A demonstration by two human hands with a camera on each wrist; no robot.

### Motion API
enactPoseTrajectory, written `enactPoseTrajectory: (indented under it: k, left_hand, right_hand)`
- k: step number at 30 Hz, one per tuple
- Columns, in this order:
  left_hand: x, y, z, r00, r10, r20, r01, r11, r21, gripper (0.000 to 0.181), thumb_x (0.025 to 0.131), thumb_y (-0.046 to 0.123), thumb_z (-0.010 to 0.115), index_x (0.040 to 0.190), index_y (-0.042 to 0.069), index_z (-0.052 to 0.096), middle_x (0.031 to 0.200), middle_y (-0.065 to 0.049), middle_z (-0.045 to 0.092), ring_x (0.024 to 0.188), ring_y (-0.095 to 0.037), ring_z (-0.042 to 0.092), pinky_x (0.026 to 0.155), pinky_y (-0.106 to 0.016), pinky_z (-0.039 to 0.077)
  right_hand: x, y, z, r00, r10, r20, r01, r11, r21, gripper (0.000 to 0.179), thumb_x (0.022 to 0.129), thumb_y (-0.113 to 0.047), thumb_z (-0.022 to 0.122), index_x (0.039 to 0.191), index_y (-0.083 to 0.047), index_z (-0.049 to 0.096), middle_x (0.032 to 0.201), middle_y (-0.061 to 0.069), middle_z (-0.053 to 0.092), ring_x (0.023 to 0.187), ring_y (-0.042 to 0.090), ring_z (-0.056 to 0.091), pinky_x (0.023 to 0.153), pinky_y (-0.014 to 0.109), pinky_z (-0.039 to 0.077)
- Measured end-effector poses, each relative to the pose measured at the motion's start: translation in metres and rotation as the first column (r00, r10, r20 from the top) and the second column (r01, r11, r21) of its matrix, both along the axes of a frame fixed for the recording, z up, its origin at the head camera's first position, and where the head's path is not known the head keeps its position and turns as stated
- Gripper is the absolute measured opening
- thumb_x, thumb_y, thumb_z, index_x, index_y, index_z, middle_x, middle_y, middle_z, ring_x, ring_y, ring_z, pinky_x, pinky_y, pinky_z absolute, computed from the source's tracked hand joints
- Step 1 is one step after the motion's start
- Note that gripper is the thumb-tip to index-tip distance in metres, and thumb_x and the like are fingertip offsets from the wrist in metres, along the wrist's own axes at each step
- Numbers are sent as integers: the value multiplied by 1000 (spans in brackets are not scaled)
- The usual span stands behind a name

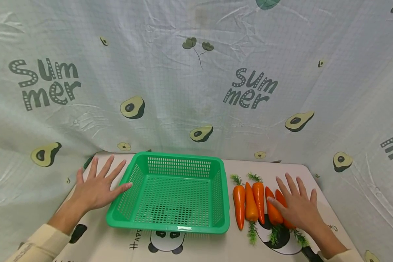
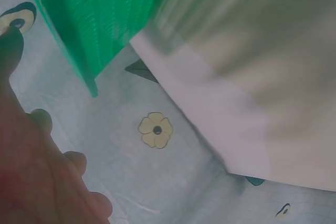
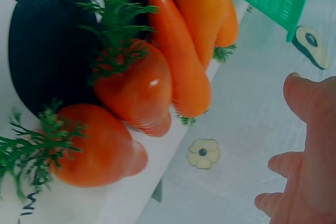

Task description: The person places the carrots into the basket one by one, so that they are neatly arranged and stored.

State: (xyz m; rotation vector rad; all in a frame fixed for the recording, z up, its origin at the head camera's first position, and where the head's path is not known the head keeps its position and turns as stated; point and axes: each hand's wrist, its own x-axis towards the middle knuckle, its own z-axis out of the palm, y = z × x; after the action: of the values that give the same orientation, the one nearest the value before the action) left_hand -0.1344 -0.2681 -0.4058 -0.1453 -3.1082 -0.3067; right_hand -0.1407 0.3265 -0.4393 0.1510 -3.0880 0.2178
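A green plastic basket (image 1: 168, 229) with slotted walls stands on the table, and nothing lies in it. My left hand (image 1: 96, 189) is spread flat with straight fingers at the basket's left side, its thumb overlapping the rim in the head view. Right of the basket lie several orange carrots (image 1: 239, 205) with green leafy tops, side by side, some with tops toward me, others away. My right hand (image 1: 299, 209), fingers spread, hovers over the rightmost carrot (image 3: 100, 145) and partly hides it in the head view. Neither hand holds anything.
The pale table (image 1: 222, 247) has printed panda figures and lettering. Behind it and at both sides hangs a light cloth (image 1: 170, 91) printed with avocados, flowers and the word "summer". The basket stands near the table's back edge.
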Motion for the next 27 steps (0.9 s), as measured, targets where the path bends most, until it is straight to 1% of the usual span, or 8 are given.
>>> enactPoseTrajectory:
  k: [5, 12, 19, 27]
  left_hand:
    - [-1, -2, -4, 1000, 7, 27, -8, 1000, 12, 92, 96, 75, 50, 168, 24, 21, 173, -25, 12, 154, -64, -2, 110, -90, -1]
    - [0, -1, -9, 999, 12, 45, -13, 1000, 19, 93, 97, 75, 49, 168, 24, 20, 173, -25, 12, 154, -64, -4, 110, -89, -3]
    - [3, 1, -11, 999, 17, 45, -19, 999, 30, 92, 97, 75, 50, 168, 23, 22, 172, -27, 13, 154, -65, -3, 110, -90, -2]
    - [1, 4, -13, 999, 19, 46, -21, 999, 44, 93, 96, 74, 50, 168, 23, 21, 172, -26, 13, 153, -65, -1, 110, -90, -2]
  right_hand:
    - [1, 2, -7, 1000, -12, -4, 12, 1000, 0, 88, 96, -59, 64, 163, -11, 32, 169, 29, 18, 152, 58, 10, 111, 89, -3]
    - [2, 4, -12, 1000, -29, 8, 29, 1000, -8, 87, 97, -59, 62, 162, -10, 32, 170, 29, 16, 154, 57, 7, 111, 88, -6]
    - [1, 5, -17, 999, -46, 27, 46, 999, -5, 88, 97, -61, 61, 162, -9, 33, 169, 30, 16, 154, 58, 7, 111, 88, -6]
    - [0, 10, -24, 997, -52, 54, 54, 998, -30, 85, 99, -60, 58, 161, -8, 33, 168, 32, 16, 152, 59, 6, 110, 88, -6]
